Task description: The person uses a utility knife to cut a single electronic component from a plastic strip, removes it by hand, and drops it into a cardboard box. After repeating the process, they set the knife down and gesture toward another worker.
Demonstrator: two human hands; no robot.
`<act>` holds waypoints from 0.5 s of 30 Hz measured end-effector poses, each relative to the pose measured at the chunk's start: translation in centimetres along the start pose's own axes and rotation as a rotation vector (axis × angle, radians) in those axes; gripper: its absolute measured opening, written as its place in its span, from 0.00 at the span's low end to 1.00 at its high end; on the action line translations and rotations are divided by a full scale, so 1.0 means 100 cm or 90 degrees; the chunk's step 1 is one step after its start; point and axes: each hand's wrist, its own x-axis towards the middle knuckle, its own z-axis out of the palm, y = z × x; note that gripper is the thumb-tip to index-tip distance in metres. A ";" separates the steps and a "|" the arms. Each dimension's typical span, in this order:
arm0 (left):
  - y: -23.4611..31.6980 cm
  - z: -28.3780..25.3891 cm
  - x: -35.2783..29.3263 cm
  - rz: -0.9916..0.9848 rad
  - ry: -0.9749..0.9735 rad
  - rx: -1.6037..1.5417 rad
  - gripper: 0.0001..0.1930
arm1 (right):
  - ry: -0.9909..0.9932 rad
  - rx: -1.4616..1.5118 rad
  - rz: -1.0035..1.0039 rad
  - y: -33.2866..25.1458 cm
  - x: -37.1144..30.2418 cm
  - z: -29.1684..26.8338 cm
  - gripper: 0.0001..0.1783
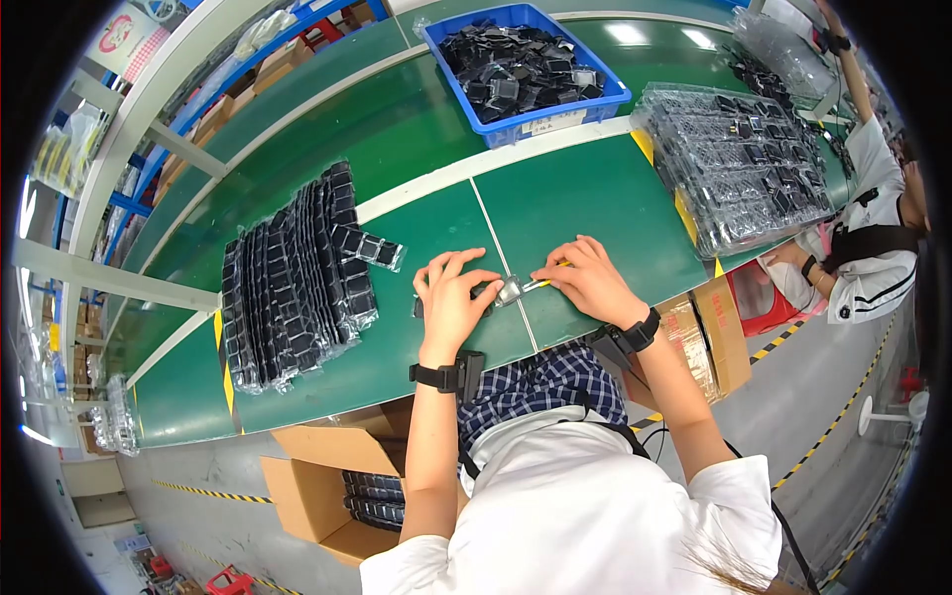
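My left hand [458, 299] is closed, thumb and fingertips pinching a small shiny grey square piece [509, 292] just above the green bench. A thin pen-like tool [536, 285], pale with a yellow part, is held in the pinched fingers of my right hand [595, 282], and its tip reaches the square piece. Under my left hand lies another small dark item [417, 306], mostly hidden. To the left, rows of black square pieces in clear plastic strips [293, 283] lie side by side; one short strip [369, 246] sticks out toward my hand.
At the far side a blue bin [483, 128] holds a heap of small black pieces. Stacked clear plastic trays [734, 169] stand to the right. Below the bench edge sits an open cardboard box [297, 496] with black strips inside. Another person [873, 238] works at far right.
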 end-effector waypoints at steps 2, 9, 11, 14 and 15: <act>-0.001 0.002 0.000 -0.016 -0.022 -0.005 0.08 | 0.008 0.017 0.005 -0.001 -0.002 0.001 0.15; -0.006 0.008 0.003 -0.047 -0.023 -0.047 0.07 | -0.021 0.026 0.005 0.003 0.001 0.003 0.15; -0.006 0.008 0.003 -0.044 -0.013 -0.053 0.07 | -0.026 0.016 -0.003 0.002 0.005 0.003 0.15; -0.007 0.007 0.004 -0.056 -0.040 -0.045 0.07 | -0.061 0.040 0.000 0.005 0.011 0.005 0.14; -0.007 0.008 0.004 -0.048 -0.031 -0.052 0.07 | -0.061 0.040 0.001 0.005 0.013 0.006 0.14</act>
